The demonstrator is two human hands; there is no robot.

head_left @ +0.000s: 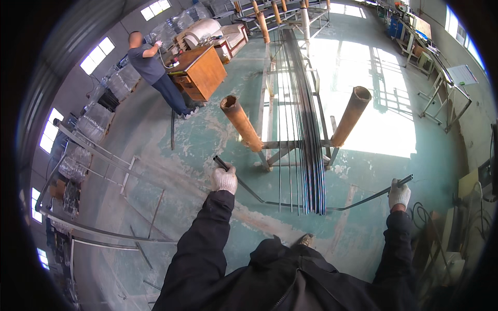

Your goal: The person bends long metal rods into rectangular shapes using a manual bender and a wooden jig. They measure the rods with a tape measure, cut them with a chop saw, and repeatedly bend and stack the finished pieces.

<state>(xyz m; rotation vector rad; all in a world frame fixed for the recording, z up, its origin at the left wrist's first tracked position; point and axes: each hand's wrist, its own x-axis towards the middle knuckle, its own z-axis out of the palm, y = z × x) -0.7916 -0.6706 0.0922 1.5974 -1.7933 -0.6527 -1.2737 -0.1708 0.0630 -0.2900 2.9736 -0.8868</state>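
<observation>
Between both gloved hands, left (pixel 224 180) and right (pixel 399 194), each clenched around it, sags a bent rod (pixel 311 205)

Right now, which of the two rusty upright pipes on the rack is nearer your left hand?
The left rusty pipe, leaning just above the gloved left hand; the other rusty pipe stands across the bundle of rods.

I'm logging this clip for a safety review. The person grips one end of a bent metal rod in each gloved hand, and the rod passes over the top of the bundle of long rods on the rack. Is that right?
Not quite. The head view shows the bent rod passing under the near end of the bundle of long rods, not over it. The rest holds: the left hand and the right hand, both gloved, each grip one end.
</observation>
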